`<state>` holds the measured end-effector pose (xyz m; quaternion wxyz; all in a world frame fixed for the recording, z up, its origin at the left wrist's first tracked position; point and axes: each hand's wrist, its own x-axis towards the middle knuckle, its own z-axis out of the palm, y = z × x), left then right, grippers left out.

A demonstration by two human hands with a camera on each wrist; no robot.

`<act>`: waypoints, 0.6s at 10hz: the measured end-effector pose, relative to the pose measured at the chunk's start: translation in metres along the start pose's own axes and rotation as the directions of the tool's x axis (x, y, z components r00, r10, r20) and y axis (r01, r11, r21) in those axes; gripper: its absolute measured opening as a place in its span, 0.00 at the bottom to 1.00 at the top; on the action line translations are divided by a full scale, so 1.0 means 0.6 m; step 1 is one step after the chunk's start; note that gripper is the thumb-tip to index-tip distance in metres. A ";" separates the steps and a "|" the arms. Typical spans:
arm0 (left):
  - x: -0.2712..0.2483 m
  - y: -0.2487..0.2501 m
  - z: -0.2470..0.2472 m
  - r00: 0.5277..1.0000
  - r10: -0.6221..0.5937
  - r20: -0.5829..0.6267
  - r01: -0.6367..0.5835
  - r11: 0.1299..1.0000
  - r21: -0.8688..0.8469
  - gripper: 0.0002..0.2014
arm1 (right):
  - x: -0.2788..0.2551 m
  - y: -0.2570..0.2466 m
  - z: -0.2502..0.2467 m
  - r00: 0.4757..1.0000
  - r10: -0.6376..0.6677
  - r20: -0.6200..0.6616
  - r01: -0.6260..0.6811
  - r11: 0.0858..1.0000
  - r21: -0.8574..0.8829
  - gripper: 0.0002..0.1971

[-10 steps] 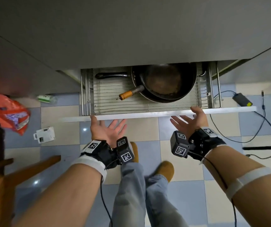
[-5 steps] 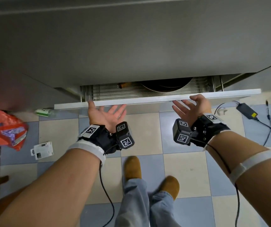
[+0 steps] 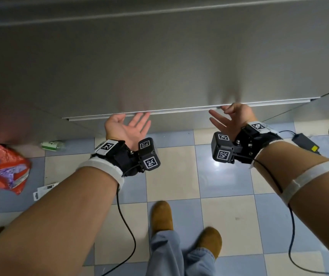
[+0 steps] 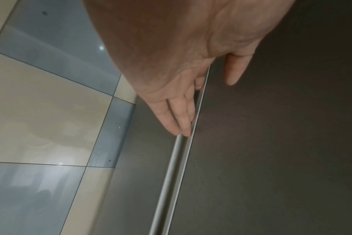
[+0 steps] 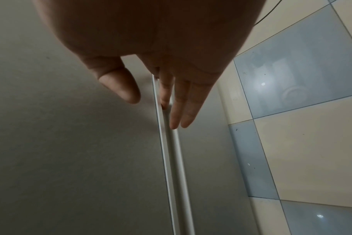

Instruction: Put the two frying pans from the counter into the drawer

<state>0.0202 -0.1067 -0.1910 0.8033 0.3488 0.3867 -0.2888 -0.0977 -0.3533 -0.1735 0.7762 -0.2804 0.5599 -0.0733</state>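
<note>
- Two hands sit palm-up at the drawer front, mid-frame, its pale top rail running across just above them.
- Left hand lies flat, fingers straight, tips at the rail.
- Right hand is relaxed, fingers spread, holding nothing, fingertips by the rail.
- Neither frying pan shows; the drawer looks closed.

Left hand flat, fingers straight, tips touching the drawer's pale handle rail; thumb apart over the grey front, checkered floor tiles beside.
</note>
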 end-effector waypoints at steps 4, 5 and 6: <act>-0.093 -0.010 -0.005 0.996 0.087 -0.028 -0.052 0.787 0.615 0.18 | -0.081 0.023 0.002 0.996 0.036 0.085 -0.011 0.960 -0.279 0.11; -0.184 -0.007 0.029 0.997 0.074 0.017 -0.062 0.664 0.745 0.18 | -0.170 0.002 0.004 0.986 0.090 0.144 -0.010 0.878 -0.479 0.16; -0.301 0.001 0.070 0.989 0.121 0.080 -0.134 0.545 0.828 0.15 | -0.277 -0.038 -0.001 0.986 0.045 0.160 0.069 0.763 -0.643 0.14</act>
